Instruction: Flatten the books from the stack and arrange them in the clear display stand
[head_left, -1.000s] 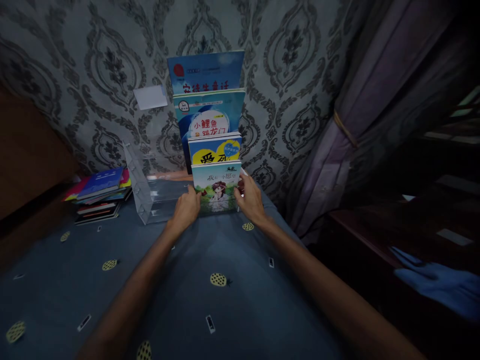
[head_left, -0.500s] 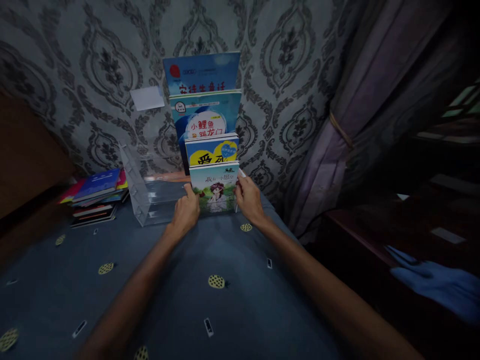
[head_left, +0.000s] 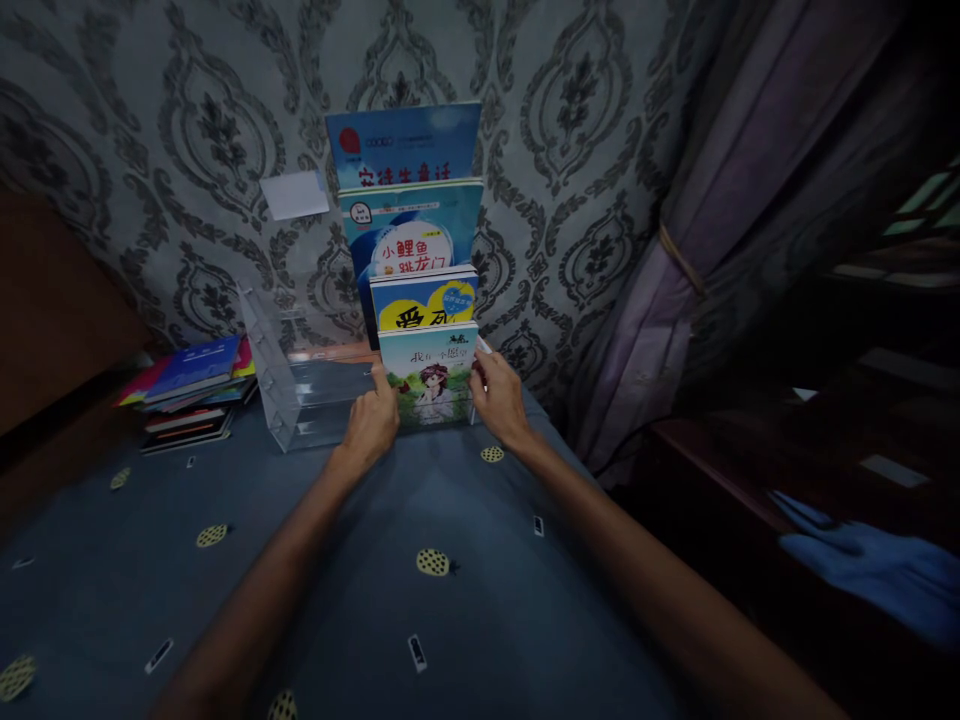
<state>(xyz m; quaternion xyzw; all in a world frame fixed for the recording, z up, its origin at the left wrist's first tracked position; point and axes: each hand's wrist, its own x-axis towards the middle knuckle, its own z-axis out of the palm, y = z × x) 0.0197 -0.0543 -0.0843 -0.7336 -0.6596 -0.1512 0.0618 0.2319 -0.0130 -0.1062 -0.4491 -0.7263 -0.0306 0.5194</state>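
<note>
A book with a girl on a green and white cover (head_left: 431, 375) stands upright at the front of a clear tiered rack (head_left: 274, 385). My left hand (head_left: 373, 415) is closed at its left edge, and my right hand (head_left: 499, 398) is closed at its right edge. Behind it, rising in steps, stand a blue and yellow book (head_left: 424, 302), a teal book (head_left: 412, 225) and a tall blue book (head_left: 405, 140). The left part of the rack holds no books.
A stack of books (head_left: 196, 380) lies left of the rack on the patterned blue cloth (head_left: 337, 600). Behind is a patterned wall (head_left: 577, 110). A tied curtain (head_left: 660, 290) and a blue cloth item (head_left: 870, 570) are at the right.
</note>
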